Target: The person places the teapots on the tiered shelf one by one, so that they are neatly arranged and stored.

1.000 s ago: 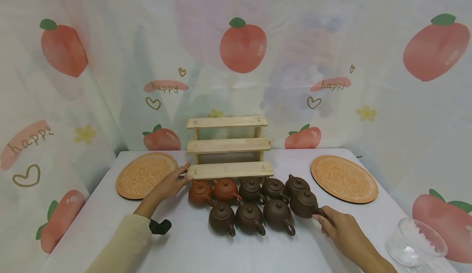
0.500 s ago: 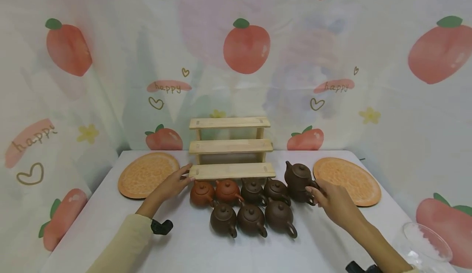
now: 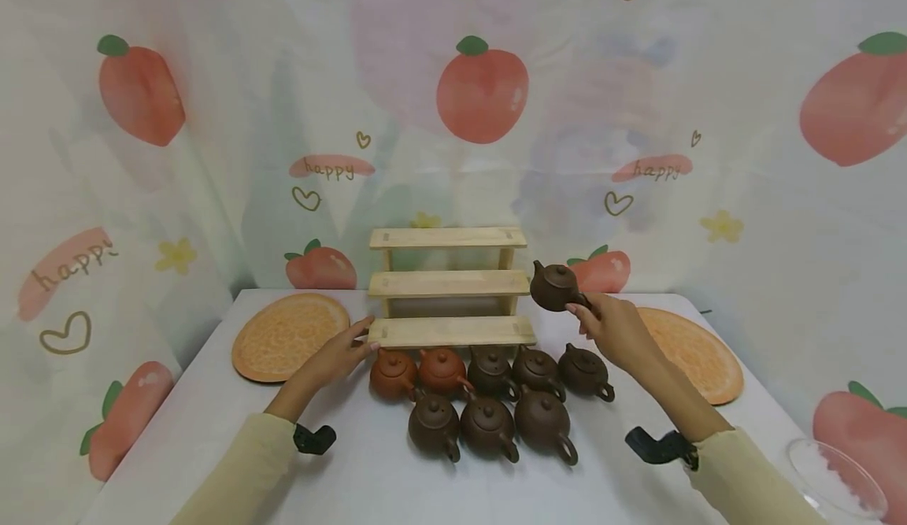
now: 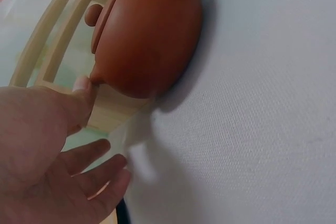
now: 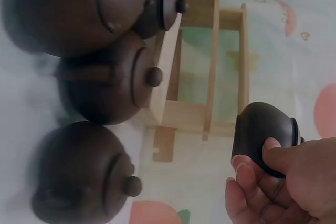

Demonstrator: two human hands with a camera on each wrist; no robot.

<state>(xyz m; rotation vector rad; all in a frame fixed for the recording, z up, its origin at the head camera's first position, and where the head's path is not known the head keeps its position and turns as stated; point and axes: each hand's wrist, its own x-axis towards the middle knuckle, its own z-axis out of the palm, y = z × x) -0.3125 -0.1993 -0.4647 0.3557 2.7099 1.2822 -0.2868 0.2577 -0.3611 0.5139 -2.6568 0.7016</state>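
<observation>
My right hand [image 3: 623,334] grips a dark brown teapot [image 3: 555,287] by its handle, in the air beside the right end of the middle shelf. In the right wrist view, the thumb of that hand [image 5: 294,182] presses on the held teapot [image 5: 260,132]. At the left end of the wooden rack [image 3: 453,331], my left hand [image 3: 336,360] pinches the lowest shelf with thumb and forefinger. The left wrist view shows its other fingers loosely extended, beneath a reddish teapot [image 4: 152,35]. In front of the rack stand two reddish teapots [image 3: 393,374] and several dark ones [image 3: 489,427].
Round orange-patterned mats lie at the left [image 3: 290,338] and right [image 3: 697,356] of the white table [image 3: 340,493]; the right forearm partly covers one. A clear glass bowl [image 3: 839,482] sits at the lower right. Patterned cloth [image 3: 453,186] hangs behind the rack.
My right hand has lifted the dark teapot from the right end of the front row, up and to the left, toward the middle shelf. My left hand still holds the rack.
</observation>
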